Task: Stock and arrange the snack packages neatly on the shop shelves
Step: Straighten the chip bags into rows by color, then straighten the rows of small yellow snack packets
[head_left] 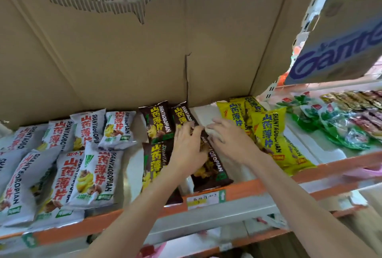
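1. The brown snack package (208,160) lies flat on the shelf (258,184), in the middle of the brown group. Its long axis runs from the shelf's back toward the front lip, slanted to the right at the near end.
2. The left hand (189,148) lies on top of this package, fingers bent over its upper part and right edge; the grip looks like a hold on the pack, though the fingertips blur into the print.
3. The right hand (229,139) is just beside the package on its right, fingers loosely spread, tips at or near the package's upper edge; contact cannot be confirmed.
4. Judgement: the package lies directly under the left hand, which is the nearer; straightening calls for swinging the near end leftward, in line with the other brown packs (157,123).
5. White bare shelf shows between the brown package and the yellow packs (266,131) to the right.
6. White packs (91,171) lie in rows to the left; green-wrapped goods (339,125) far right.
7. Legible print: "SHANYAOBOPIAN" on white, brown and yellow packs, with large Chinese characters. A cardboard box (339,51) upper right reads "Gante", cut off. A price label (203,199) on the front rail is illegible.
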`<state>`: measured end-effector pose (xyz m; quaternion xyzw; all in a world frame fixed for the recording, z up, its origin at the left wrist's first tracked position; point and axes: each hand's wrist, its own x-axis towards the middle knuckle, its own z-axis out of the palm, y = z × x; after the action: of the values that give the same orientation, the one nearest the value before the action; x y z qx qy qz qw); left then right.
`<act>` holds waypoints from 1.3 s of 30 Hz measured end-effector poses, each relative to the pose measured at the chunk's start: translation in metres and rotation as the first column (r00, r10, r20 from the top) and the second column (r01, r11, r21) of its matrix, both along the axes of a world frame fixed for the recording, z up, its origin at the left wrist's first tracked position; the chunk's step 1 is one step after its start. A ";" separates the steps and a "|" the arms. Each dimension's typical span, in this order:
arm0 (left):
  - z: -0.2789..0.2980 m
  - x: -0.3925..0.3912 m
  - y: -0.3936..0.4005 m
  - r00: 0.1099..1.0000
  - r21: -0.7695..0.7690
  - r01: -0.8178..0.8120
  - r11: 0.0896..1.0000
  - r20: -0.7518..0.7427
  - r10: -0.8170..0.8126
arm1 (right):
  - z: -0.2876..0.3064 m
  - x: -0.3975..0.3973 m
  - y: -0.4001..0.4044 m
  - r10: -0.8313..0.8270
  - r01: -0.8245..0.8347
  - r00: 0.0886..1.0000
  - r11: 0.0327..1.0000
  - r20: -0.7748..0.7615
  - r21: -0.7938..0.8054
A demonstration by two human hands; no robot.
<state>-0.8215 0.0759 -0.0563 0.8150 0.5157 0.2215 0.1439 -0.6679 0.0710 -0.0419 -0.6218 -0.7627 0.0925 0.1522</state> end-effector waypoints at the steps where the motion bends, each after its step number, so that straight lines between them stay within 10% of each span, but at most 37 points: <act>1: 0.001 0.015 -0.003 0.998 -0.020 0.035 0.999 0.044 -0.034 | 0.004 0.015 -0.006 -0.060 0.058 0.998 0.994 0.019 0.091; 6: -0.005 0.091 -0.021 0.985 -0.143 0.103 0.984 0.154 -0.081 | 0.007 0.093 -0.028 -0.442 0.411 0.893 0.878 0.082 0.247; 14: -0.002 0.145 -0.045 0.948 -0.334 0.038 0.942 0.311 0.072 | -0.009 0.126 -0.031 -0.057 0.164 0.858 0.972 -0.511 0.166; 19: -0.011 0.141 -0.058 0.949 -0.280 -0.229 0.932 0.148 0.278 | -0.018 0.145 -0.035 0.128 -0.109 0.943 0.991 -0.308 0.078; 26: -0.012 0.152 -0.060 0.925 -0.091 -0.362 0.928 -0.162 0.345 | -0.028 0.172 -0.058 0.065 -0.060 0.998 0.975 -0.014 0.216; 33: 0.014 0.217 -0.041 0.988 0.031 -0.059 0.998 0.144 0.054 | -0.027 0.226 -0.064 0.057 -0.058 0.998 0.998 0.009 0.031; 39: -0.011 0.288 -0.042 0.958 -0.119 0.282 0.952 0.087 -0.273 | -0.035 0.296 -0.095 -0.364 0.360 0.932 0.921 0.000 0.148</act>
<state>-0.5333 0.0341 -0.0672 0.8600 0.4042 0.1932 0.2443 -0.3721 -0.0242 -0.0765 -0.7402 -0.6416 -0.0014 0.2010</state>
